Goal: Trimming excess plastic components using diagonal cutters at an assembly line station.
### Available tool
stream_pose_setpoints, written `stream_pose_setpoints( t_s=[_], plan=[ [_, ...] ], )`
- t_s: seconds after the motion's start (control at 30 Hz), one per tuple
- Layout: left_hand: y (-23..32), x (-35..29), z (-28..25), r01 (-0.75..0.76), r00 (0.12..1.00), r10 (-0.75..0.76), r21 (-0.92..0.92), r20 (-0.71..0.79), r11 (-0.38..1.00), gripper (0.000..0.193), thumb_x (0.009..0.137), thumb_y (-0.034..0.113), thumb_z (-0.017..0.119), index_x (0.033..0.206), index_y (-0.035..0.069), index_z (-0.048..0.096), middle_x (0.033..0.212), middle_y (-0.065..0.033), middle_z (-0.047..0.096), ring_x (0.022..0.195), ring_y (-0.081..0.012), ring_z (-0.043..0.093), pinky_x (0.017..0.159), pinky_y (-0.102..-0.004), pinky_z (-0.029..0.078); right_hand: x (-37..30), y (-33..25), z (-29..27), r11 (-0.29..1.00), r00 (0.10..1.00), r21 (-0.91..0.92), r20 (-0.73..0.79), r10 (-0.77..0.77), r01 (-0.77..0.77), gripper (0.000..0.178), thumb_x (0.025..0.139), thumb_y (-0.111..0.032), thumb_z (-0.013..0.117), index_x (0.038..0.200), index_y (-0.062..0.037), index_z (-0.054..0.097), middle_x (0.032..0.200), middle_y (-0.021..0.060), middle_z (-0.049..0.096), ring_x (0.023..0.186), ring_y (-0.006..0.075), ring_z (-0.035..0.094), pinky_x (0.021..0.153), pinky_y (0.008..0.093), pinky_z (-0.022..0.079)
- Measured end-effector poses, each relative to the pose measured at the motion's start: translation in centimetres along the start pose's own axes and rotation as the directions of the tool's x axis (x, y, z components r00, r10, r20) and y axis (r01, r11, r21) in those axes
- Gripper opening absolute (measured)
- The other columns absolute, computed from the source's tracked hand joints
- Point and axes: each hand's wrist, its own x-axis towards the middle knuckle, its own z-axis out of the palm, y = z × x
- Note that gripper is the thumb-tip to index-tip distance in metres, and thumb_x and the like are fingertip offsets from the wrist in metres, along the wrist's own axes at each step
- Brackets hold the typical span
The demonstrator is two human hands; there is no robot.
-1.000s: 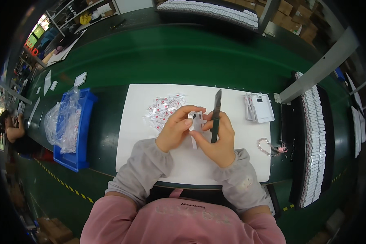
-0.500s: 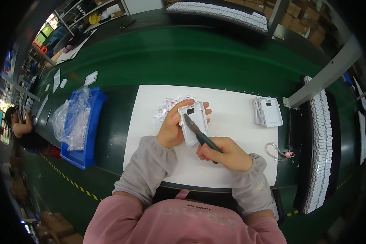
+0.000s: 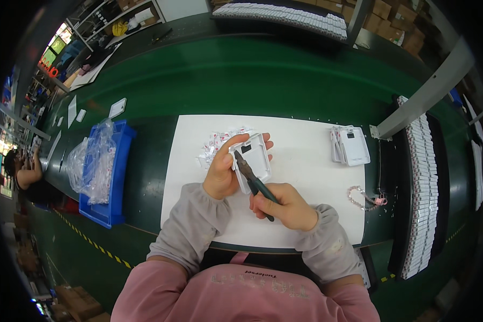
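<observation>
A white plastic casing (image 3: 257, 161) with a small dark square opening rests in my left hand (image 3: 221, 170), whose fingers and thumb grip it from behind and the side. My right hand (image 3: 287, 206) is closed round the dark handles of a pair of pliers (image 3: 250, 176). The pliers' metal jaws meet the casing's left edge, close to my left thumb; whether the jaws are parted is too small to tell. Just behind my left hand, small white and red pieces (image 3: 218, 140) lie heaped on the white sheet (image 3: 311, 196).
Several similar white casings (image 3: 354, 146) stand stacked at the right. A beaded bracelet (image 3: 354, 199) lies near them. A blue bin (image 3: 119, 182) with plastic bags stands left. Long trays of white pieces (image 3: 425, 198) line the right side, beside a grey metal post (image 3: 429, 88). Another person (image 3: 28, 174) sits far left.
The pliers and my right hand have shifted slightly left, and the jaws now sit on the casing's left edge. The whole view has moved a little. My left hand keeps its hold.
</observation>
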Motion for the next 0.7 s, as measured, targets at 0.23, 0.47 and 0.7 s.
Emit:
stream_pose_setpoints(
  t_s=[0.23, 0.47, 0.7],
  plan=[
    [0.0, 0.2, 0.5, -0.13, 0.99, 0.136, 0.137, -0.034, 0.982, 0.051, 0.084, 0.04, 0.062, 0.121, 0.009, 0.048, 0.129, -0.0251, 0.047, 0.116, -0.0378, 0.051, 0.099, -0.0499, 0.043, 0.3, 1.1, 0.7, 0.998, 0.995, -0.039, -0.091, -0.051, 0.047, 0.027, 0.094, -0.024, 0.055, 0.079, -0.0021, 0.055, 0.068, 0.0019, 0.055, 0.058, 0.0087, 0.051, 0.053, 0.0237, 0.042],
    [2.6, 0.8, 1.0, -0.349, 0.901, 0.319, -0.054, -0.292, 0.936, 0.038, 0.091, 0.033, 0.04, 0.122, 0.013, 0.046, 0.13, -0.0214, 0.047, 0.121, -0.037, 0.046, 0.101, -0.049, 0.039, -1.3, -0.6, -1.2, 0.572, 0.848, -0.82, -0.309, -0.43, -0.008, 0.03, 0.087, -0.028, 0.06, 0.072, -0.0022, 0.056, 0.068, 0.0089, 0.055, 0.061, 0.0248, 0.056, 0.056, 0.0361, 0.045],
    [0.4, 5.0, 7.7, -0.121, 0.955, 0.06, -0.199, -0.289, 0.972, 0.042, 0.098, 0.038, 0.034, 0.126, 0.007, 0.042, 0.13, -0.0249, 0.046, 0.118, -0.037, 0.048, 0.1, -0.0495, 0.039, -6.3, 1.4, 0.4, 0.19, 0.716, -0.968, -0.249, -0.652, -0.164, 0.027, 0.072, -0.026, 0.074, 0.081, -0.004, 0.061, 0.104, 0.0172, 0.057, 0.094, 0.0323, 0.056, 0.074, 0.0355, 0.046]
  ],
)
